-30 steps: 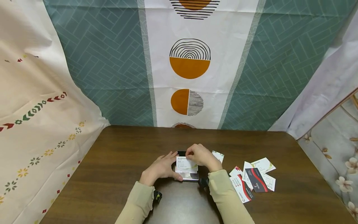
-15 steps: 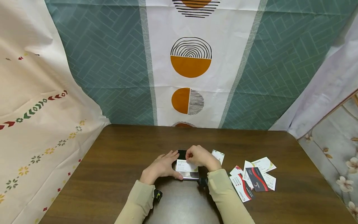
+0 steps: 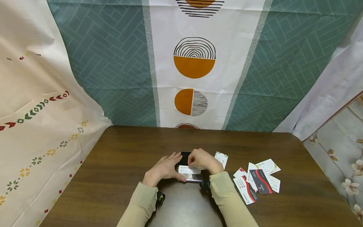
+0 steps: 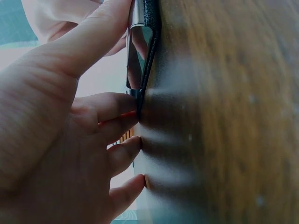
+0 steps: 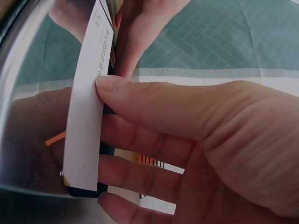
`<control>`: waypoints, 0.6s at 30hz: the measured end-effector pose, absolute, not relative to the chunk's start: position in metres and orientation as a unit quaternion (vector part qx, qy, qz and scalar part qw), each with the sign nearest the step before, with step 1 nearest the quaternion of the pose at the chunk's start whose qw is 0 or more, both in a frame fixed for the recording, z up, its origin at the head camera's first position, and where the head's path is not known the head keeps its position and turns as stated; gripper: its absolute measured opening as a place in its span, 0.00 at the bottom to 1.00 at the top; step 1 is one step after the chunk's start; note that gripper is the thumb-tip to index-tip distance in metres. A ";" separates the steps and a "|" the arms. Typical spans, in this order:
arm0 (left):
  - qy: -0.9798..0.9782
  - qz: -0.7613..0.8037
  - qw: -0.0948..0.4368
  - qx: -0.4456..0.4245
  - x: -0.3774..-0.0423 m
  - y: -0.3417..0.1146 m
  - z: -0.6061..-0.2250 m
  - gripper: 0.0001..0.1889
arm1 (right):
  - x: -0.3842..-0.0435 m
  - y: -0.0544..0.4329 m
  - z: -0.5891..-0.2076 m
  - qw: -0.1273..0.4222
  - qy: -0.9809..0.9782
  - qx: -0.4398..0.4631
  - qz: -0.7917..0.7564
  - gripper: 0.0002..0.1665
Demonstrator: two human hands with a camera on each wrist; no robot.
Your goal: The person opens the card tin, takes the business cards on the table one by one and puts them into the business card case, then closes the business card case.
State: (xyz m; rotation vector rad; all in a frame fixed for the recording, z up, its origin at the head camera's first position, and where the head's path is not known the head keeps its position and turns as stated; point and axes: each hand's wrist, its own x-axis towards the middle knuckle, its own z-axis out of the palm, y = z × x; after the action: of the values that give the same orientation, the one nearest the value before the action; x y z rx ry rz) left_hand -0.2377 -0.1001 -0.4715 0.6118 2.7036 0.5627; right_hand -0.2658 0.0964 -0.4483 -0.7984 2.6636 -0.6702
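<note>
In the head view, a business card case [image 3: 193, 178] lies opened flat on the table, its black flap [image 3: 185, 156] toward the back and its shiny metal pocket at the front. My left hand [image 3: 163, 170] spans its left side, thumb at the front edge, fingers spread by the flap. The left wrist view shows fingertips [image 4: 126, 148] touching the table and thumb against the case. My right hand [image 3: 202, 160] pinches a white business card [image 3: 187, 170] by its back edge. Part of the card is inside the metal pocket, as the right wrist view shows the printed card [image 5: 84, 126] close up.
Another white card [image 3: 222, 158] lies just right of my right hand. Further right, several business cards overlap in a loose pile, a dark one with a red stripe [image 3: 261, 182] on top. Patterned cloth [image 3: 195, 69] hangs behind the brown table [image 3: 133, 148].
My right hand has moved the card toward me, deeper into the case's metal pocket, so less of it shows and more black flap is visible. The left hand stays put.
</note>
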 end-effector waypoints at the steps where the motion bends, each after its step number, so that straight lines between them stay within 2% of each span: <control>1: 0.944 0.197 0.155 0.214 -0.238 -0.100 -0.471 0.56 | -0.266 0.096 -0.448 0.139 0.922 -0.278 -0.230 0.10; 18: 0.943 0.200 0.153 0.216 -0.238 -0.100 -0.472 0.56 | -0.265 0.099 -0.445 0.145 0.921 -0.281 -0.229 0.07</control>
State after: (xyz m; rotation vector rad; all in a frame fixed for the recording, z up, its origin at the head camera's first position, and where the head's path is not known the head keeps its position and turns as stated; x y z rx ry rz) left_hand -0.2381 -0.1003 -0.4716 0.6197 2.7061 0.5723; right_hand -0.2649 0.0985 -0.4450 -0.8100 2.6523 -0.6599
